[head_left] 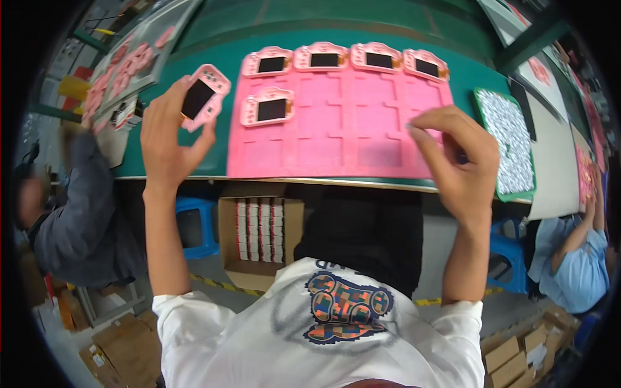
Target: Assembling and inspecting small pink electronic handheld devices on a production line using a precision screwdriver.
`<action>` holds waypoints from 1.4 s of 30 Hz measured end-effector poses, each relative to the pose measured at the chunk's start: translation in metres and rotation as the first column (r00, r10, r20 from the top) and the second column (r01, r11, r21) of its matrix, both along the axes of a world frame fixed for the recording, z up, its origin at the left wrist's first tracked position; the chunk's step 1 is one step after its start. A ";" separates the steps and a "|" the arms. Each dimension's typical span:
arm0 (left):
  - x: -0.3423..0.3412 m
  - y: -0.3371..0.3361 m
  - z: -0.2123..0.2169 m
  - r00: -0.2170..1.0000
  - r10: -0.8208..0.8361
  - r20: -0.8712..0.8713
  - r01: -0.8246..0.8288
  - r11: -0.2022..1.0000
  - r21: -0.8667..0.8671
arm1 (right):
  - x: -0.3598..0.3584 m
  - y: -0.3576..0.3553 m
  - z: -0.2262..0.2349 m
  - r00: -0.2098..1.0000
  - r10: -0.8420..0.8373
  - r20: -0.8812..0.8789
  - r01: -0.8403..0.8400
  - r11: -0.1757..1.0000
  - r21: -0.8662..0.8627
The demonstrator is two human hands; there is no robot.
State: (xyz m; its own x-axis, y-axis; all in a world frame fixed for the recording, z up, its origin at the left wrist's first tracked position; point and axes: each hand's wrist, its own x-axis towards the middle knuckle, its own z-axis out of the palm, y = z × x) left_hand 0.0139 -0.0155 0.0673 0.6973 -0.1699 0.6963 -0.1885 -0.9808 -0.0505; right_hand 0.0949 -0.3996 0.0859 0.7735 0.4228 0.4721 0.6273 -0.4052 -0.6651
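Observation:
My left hand (169, 132) grips a pink handheld game console (211, 81) with a dark screen, tilted, just left of a pink tray. My right hand (462, 145) is raised over the tray's right side, thumb and forefinger pinched together; whatever is between them is too small to make out. The pink tray (320, 155) has rows of shaped recesses. Several pink console shells with dark screens (325, 58) fill its far row, and one more console shell (268, 110) lies in the second row at the left.
A green-rimmed tray (532, 187) full of small silvery pieces lies right of the pink tray. Pink parts (132, 68) sit in a pale tray at far left. Co-workers sit left (84, 213) and right (569, 265). A cardboard box (294, 223) stands below the table edge.

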 end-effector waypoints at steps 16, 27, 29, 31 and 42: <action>-0.011 -0.154 0.031 0.781 -0.617 0.094 0.608 0.787 0.103 | -0.053 -0.004 0.007 0.916 0.159 0.367 -0.118 0.984 -0.133; -0.034 -0.203 -0.034 0.782 -0.567 0.258 0.310 -0.005 -0.951 | -0.058 -0.031 0.001 0.846 0.082 0.527 -0.036 0.995 -0.096; -0.050 -0.205 -0.056 0.819 -0.542 0.190 0.056 -0.254 -0.965 | -0.063 -0.031 0.001 0.833 0.081 0.548 -0.024 0.994 -0.111; -0.049 -0.240 -0.039 0.693 -0.665 0.279 0.044 -0.348 -0.937 | -0.065 -0.030 -0.004 0.820 0.107 0.562 -0.040 0.991 -0.131; -0.040 -0.259 0.001 0.451 -0.840 0.303 -0.163 -0.411 -0.897 | -0.087 -0.069 0.041 0.805 0.551 0.221 -0.517 0.466 0.718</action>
State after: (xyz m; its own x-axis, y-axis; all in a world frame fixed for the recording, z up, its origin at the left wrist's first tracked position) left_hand -0.0258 -0.2748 0.0681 0.9530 -0.2686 0.1398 0.0302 0.5437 0.8387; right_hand 0.0077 -0.4689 0.1270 0.5420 0.2965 0.7863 0.5196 0.6172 -0.5909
